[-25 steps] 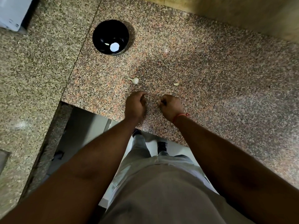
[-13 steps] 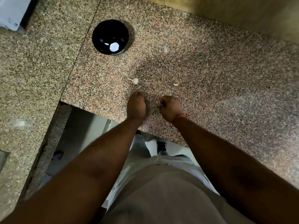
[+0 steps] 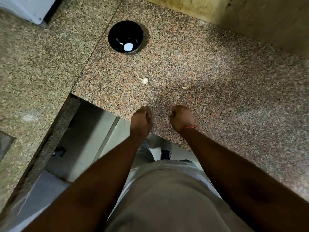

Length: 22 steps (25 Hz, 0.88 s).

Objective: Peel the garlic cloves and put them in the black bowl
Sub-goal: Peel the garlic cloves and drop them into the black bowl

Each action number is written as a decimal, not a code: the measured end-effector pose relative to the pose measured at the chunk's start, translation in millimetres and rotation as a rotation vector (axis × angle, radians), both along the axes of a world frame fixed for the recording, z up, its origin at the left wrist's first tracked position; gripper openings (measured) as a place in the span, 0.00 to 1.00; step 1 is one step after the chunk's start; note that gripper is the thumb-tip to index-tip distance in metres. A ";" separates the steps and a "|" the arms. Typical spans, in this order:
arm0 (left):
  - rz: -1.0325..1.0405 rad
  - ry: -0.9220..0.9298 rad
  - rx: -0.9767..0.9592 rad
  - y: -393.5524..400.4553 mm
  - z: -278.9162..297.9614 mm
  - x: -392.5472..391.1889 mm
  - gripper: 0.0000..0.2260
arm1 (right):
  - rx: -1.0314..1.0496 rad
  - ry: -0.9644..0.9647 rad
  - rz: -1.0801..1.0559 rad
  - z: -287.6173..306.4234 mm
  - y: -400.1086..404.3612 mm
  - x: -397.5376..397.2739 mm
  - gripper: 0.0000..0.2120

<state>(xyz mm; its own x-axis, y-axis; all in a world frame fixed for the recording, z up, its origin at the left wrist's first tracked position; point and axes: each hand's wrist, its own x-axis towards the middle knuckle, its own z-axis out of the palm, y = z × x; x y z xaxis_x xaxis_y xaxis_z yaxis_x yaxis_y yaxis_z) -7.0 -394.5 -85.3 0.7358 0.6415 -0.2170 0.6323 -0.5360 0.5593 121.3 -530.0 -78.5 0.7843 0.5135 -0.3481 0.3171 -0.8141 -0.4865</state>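
Note:
The black bowl [image 3: 117,29] stands on the granite counter, far ahead and to the left. A small pale clove [image 3: 121,43] lies inside it beside a bright round glint. One unpeeled garlic clove [image 3: 144,80] lies on the counter between the bowl and my hands. A small pale scrap [image 3: 184,88] lies to its right. My left hand [image 3: 140,119] and my right hand [image 3: 181,117] hover as loose fists at the counter's front edge, a hand's width apart. Their fingers curl under, and nothing shows inside either fist.
The pinkish granite counter [image 3: 225,97] runs on to the right, up to a tan wall [image 3: 250,17]. A grey-flecked slab [image 3: 41,67] joins it on the left, with a white appliance corner [image 3: 25,9] at the far left. Below the edge are my trousers and shoe.
Both hands have drawn back toward the counter's front edge and sit slightly farther apart. The bowl and the clove on the counter have not moved.

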 end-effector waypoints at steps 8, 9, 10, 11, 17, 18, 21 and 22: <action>0.647 -0.326 -0.574 0.4 34.9 -46.2 0.05 | 0.352 0.557 -0.015 10.8 42.8 -43.8 0.04; 0.726 -0.371 -0.634 5.4 39.5 -58.2 0.05 | 0.345 0.626 -0.034 14.1 54.4 -54.4 0.04; 0.804 -0.423 -0.688 11.1 43.5 -71.6 0.05 | 0.342 0.674 -0.025 17.9 66.5 -66.0 0.05; 0.882 -0.480 -0.722 16.9 45.9 -86.6 0.05 | 0.342 0.700 0.004 20.7 78.2 -78.3 0.06; 1.281 -0.728 -0.739 31.0 53.3 -209.4 0.10 | 0.319 0.818 0.289 42.8 138.3 -179.8 0.06; 1.336 -0.768 -0.735 29.8 52.2 -236.1 0.10 | 0.303 0.832 0.338 45.0 145.9 -204.8 0.06; 1.467 -0.880 -0.730 18.8 44.3 -321.9 0.08 | 0.239 0.859 0.472 47.4 160.9 -289.2 0.04; 1.495 -0.915 -0.735 13.7 41.6 -346.5 0.06 | 0.214 0.862 0.499 46.1 163.7 -314.8 0.04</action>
<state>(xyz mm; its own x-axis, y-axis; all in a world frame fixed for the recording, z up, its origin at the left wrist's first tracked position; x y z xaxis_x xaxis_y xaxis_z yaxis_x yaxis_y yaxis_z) -353.5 -380.9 -43.7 -0.2258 0.7471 -0.6252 -0.2932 0.5599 0.7750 -193.5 -366.3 -32.4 -0.0110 0.8311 -0.5561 0.0693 -0.5541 -0.8295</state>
